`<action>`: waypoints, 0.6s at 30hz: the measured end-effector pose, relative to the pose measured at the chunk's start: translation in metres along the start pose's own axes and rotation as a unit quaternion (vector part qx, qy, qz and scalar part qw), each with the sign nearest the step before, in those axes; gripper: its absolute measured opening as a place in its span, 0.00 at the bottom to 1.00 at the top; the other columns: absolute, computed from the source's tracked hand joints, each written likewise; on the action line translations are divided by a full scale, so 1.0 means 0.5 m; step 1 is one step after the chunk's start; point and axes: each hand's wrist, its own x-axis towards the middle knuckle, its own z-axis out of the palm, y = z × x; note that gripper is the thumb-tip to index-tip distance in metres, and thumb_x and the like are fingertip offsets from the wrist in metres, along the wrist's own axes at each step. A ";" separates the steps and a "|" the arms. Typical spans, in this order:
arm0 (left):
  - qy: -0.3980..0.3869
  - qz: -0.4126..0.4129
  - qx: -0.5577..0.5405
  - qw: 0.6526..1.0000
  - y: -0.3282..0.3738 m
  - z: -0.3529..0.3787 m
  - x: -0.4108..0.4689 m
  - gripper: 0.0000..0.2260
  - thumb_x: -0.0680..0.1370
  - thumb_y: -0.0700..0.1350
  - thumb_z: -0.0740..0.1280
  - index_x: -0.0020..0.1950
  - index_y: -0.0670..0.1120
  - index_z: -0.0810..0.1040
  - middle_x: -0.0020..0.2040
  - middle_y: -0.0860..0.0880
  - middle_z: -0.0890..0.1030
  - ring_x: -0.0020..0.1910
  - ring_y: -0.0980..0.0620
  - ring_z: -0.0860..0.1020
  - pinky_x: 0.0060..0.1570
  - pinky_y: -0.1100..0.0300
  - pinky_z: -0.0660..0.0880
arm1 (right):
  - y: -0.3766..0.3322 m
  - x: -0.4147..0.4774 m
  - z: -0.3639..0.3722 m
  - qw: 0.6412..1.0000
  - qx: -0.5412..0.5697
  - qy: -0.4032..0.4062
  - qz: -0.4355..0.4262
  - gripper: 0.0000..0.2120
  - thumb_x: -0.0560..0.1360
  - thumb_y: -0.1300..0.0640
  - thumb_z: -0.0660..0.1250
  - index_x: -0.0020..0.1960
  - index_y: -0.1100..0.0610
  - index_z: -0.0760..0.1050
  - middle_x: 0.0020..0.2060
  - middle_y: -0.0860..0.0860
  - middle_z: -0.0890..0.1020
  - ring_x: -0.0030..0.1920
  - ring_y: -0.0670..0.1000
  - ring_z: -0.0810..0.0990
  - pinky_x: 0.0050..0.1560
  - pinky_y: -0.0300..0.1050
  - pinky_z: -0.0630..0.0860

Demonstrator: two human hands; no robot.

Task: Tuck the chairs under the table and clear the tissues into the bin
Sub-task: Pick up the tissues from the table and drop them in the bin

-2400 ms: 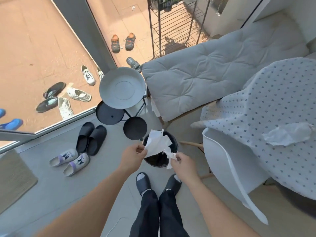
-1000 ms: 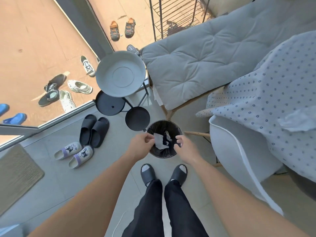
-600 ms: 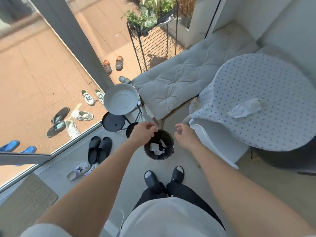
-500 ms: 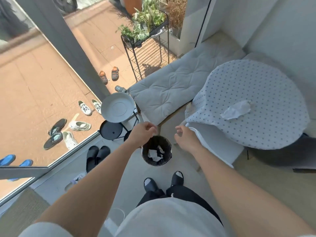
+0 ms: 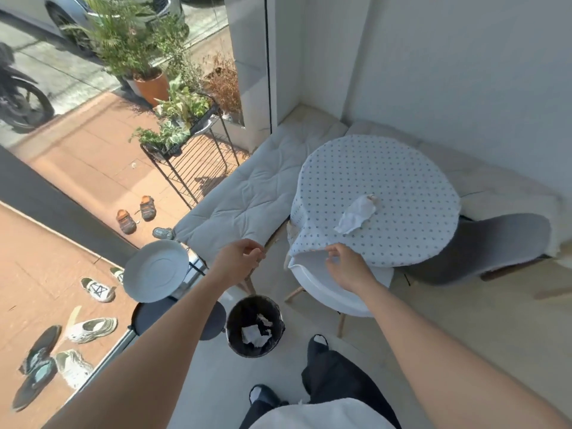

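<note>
A small black bin (image 5: pixel 235 329) stands on the floor in front of my feet, with crumpled white tissues (image 5: pixel 254 333) inside. One more crumpled tissue (image 5: pixel 356 214) lies on the round table (image 5: pixel 402 181), which is covered by a dotted cloth. A white chair (image 5: pixel 328 286) is tucked partly under the table's near edge, and a grey chair (image 5: pixel 495 243) sits at its right side. My left hand (image 5: pixel 240 258) hovers above the bin, fingers loosely curled and empty. My right hand (image 5: pixel 346 267) is over the white chair's back, fingers apart, holding nothing.
A tiered stand with a white tray (image 5: pixel 156 270) and black trays (image 5: pixel 154 314) stands left of the bin. A grey bench cushion (image 5: pixel 241 196) runs behind the table. A glass wall at the left shows shoes (image 5: pixel 89 329) and a plant rack (image 5: pixel 192 150) outside.
The tissues I held over the bin have dropped into it. Both hands have let go and lifted away from the bin toward the table, and my view has risen to take in the whole table.
</note>
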 end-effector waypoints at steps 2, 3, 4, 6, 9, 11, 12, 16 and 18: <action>-0.013 0.010 0.012 1.000 0.024 0.023 0.031 0.07 0.82 0.48 0.66 0.55 0.53 0.85 0.48 0.57 0.89 0.47 0.53 0.88 0.46 0.55 0.81 | 0.027 0.013 -0.029 1.000 0.011 0.012 0.009 0.21 0.82 0.53 0.63 0.75 0.53 0.71 0.70 0.50 0.77 0.68 0.52 0.75 0.62 0.44 0.71; -0.019 0.015 0.017 1.000 0.038 0.037 0.047 0.07 0.83 0.47 0.66 0.55 0.53 0.85 0.47 0.58 0.89 0.46 0.55 0.88 0.46 0.56 0.80 | 0.043 0.022 -0.043 1.000 0.013 0.016 0.013 0.21 0.83 0.53 0.63 0.75 0.53 0.70 0.70 0.50 0.76 0.69 0.52 0.75 0.62 0.43 0.70; -0.024 0.018 0.022 0.999 0.051 0.050 0.064 0.07 0.83 0.47 0.66 0.55 0.53 0.85 0.47 0.59 0.89 0.45 0.57 0.88 0.46 0.58 0.80 | 0.056 0.033 -0.057 1.000 0.015 0.020 0.016 0.21 0.83 0.53 0.63 0.75 0.53 0.70 0.71 0.50 0.76 0.69 0.52 0.75 0.62 0.43 0.70; -0.032 0.028 0.029 0.999 0.079 0.079 0.100 0.08 0.83 0.47 0.66 0.56 0.52 0.85 0.47 0.59 0.89 0.43 0.60 0.87 0.46 0.61 0.80 | 0.085 0.058 -0.087 0.999 0.020 0.028 0.025 0.21 0.83 0.53 0.63 0.75 0.53 0.70 0.71 0.50 0.76 0.69 0.52 0.75 0.60 0.43 0.70; -0.044 0.032 0.035 0.998 0.121 0.126 0.160 0.08 0.84 0.46 0.66 0.58 0.50 0.85 0.49 0.57 0.89 0.44 0.59 0.87 0.47 0.60 0.82 | 0.129 0.111 -0.135 0.998 0.028 0.035 0.042 0.21 0.83 0.52 0.64 0.74 0.53 0.71 0.70 0.50 0.76 0.68 0.52 0.75 0.63 0.47 0.73; -0.050 0.035 0.045 0.997 0.148 0.160 0.204 0.07 0.83 0.47 0.67 0.56 0.53 0.84 0.48 0.58 0.89 0.47 0.57 0.87 0.50 0.54 0.83 | 0.153 0.152 -0.170 0.997 0.033 0.039 0.053 0.20 0.83 0.52 0.64 0.74 0.54 0.71 0.70 0.50 0.77 0.68 0.52 0.75 0.65 0.48 0.73; -0.055 0.032 0.049 0.997 0.161 0.178 0.227 0.06 0.83 0.47 0.67 0.54 0.54 0.84 0.48 0.59 0.89 0.47 0.57 0.87 0.51 0.53 0.83 | 0.167 0.177 -0.188 0.997 0.035 0.039 0.059 0.20 0.83 0.52 0.64 0.74 0.54 0.70 0.69 0.50 0.77 0.68 0.52 0.75 0.65 0.48 0.73; -0.079 0.017 0.046 0.996 0.200 0.254 0.331 0.07 0.79 0.53 0.69 0.54 0.56 0.85 0.50 0.57 0.88 0.49 0.56 0.86 0.56 0.50 0.83 | 0.218 0.280 -0.252 0.995 0.052 0.044 0.078 0.20 0.82 0.51 0.64 0.74 0.51 0.70 0.69 0.48 0.76 0.67 0.51 0.76 0.62 0.47 0.74; -0.078 0.002 0.039 0.996 0.216 0.295 0.382 0.07 0.79 0.53 0.70 0.54 0.55 0.86 0.49 0.56 0.88 0.49 0.55 0.86 0.56 0.50 0.83 | 0.243 0.334 -0.276 0.994 0.058 0.040 0.086 0.21 0.83 0.51 0.64 0.74 0.51 0.70 0.69 0.48 0.76 0.66 0.51 0.76 0.61 0.47 0.76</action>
